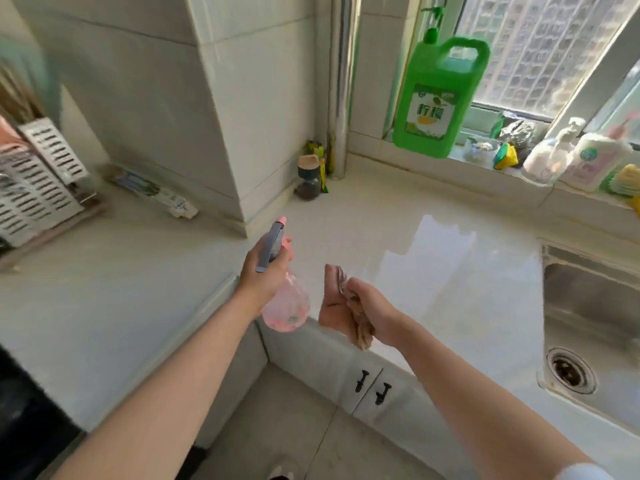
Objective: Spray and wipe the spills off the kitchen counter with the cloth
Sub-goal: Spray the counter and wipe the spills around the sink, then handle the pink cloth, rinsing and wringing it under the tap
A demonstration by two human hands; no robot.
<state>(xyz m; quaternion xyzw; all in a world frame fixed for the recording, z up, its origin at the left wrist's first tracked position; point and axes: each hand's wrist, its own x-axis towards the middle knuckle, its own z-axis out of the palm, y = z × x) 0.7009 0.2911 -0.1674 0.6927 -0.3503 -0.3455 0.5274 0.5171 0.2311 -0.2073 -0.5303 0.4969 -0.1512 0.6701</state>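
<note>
My left hand (pixel 265 271) gripped the pink spray bottle (pixel 284 299) near the centre of the frame, fingers wrapped around its neck just under the grey trigger head. The bottle's long axis ran tilted, its round pink belly down toward the lower centre and its nozzle up toward the tiled column, so it pointed away from me toward the upper middle of the picture. My right hand (pixel 375 311), just to the right of the bottle, was closed around the bunched brownish-pink cloth (pixel 337 306). One flap stood up above my fingers and the rest hung down over the front edge of the counter (pixel 450 271), above the cabinet doors (pixel 372 388). The pale counter stretched across the middle of the frame, with a shiny patch right of centre. The steel sink (pixel 588 306) sat at the right edge. A green detergent jug (pixel 438 98) stood on the window ledge at upper right.
</note>
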